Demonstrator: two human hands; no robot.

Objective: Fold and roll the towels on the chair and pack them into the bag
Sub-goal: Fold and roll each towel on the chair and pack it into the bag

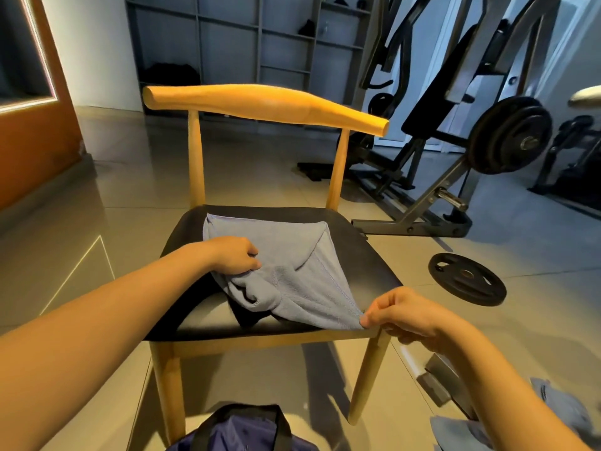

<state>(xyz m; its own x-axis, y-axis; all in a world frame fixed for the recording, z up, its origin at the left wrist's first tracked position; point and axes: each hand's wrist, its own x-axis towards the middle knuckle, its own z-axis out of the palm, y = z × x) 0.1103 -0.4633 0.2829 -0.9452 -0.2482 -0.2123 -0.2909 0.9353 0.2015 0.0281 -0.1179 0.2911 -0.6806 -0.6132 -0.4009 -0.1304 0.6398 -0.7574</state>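
Note:
A blue-grey towel (283, 255) lies spread and partly bunched on the black seat of a wooden chair (367, 255). My left hand (235, 255) grips the towel's bunched left edge over the middle of the seat. My right hand (400, 312) pinches the towel's near right corner at the seat's front right edge. A dark blue bag (240, 432) with black straps stands open on the floor below the chair's front, partly cut off by the frame. More blue-grey cloth (468, 431) lies on the floor at the bottom right.
A weight bench with a loaded plate (510, 135) stands right of the chair, and a loose black weight plate (466, 278) lies on the tiled floor beside the seat. A grey shelf unit (260, 43) lines the back wall. An orange door (35, 125) is at the left.

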